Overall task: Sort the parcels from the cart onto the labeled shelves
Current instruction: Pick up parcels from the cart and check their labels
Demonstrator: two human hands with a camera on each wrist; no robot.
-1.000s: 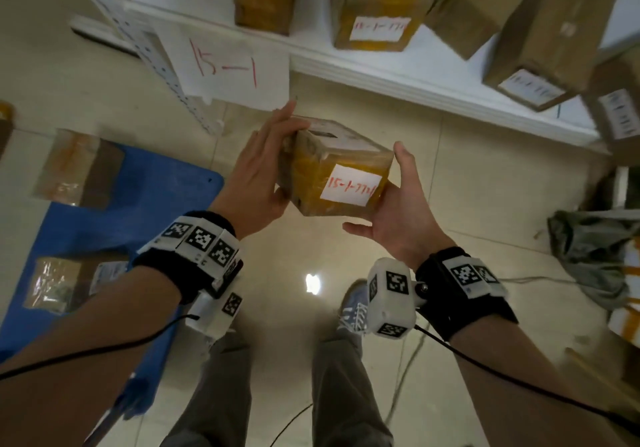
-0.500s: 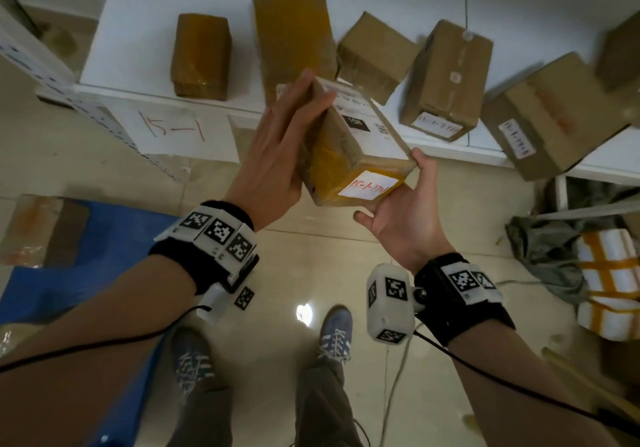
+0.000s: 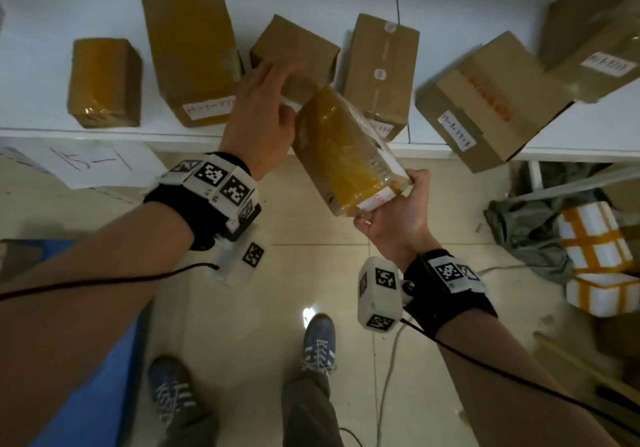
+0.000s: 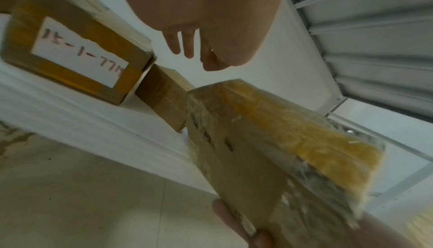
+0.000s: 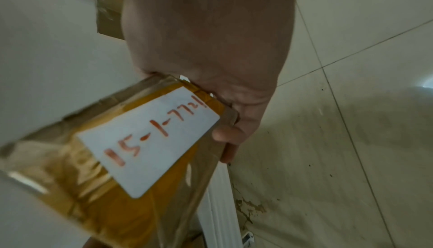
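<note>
A tape-wrapped brown parcel (image 3: 343, 156) with a white label reading 15-1-7721 (image 5: 150, 141) is tilted, its far end over the front edge of the white shelf (image 3: 104, 133). My right hand (image 3: 394, 211) grips its near, labelled end, thumb on the right side and fingers curled under it (image 5: 225, 133). My left hand (image 3: 263, 111) reaches over the shelf with straight fingers (image 4: 187, 48), just left of and above the parcel (image 4: 269, 141), holding nothing. A paper sign marked 15-1 (image 3: 93, 164) hangs below the shelf edge.
Several cardboard boxes stand on the shelf: a small taped one (image 3: 104, 83), a tall one (image 3: 194, 52), a small one (image 3: 294, 41) beyond my left fingers, others to the right (image 3: 377, 66) (image 3: 485, 100). The blue cart (image 3: 97, 394) is at lower left. Grey cloth (image 3: 526, 232) and foam boxes (image 3: 595, 239) lie right.
The parcel rose and moved forward to the shelf edge, tipping far end up. My left hand came off its side and stretched over the shelf. My right hand kept its grip.
</note>
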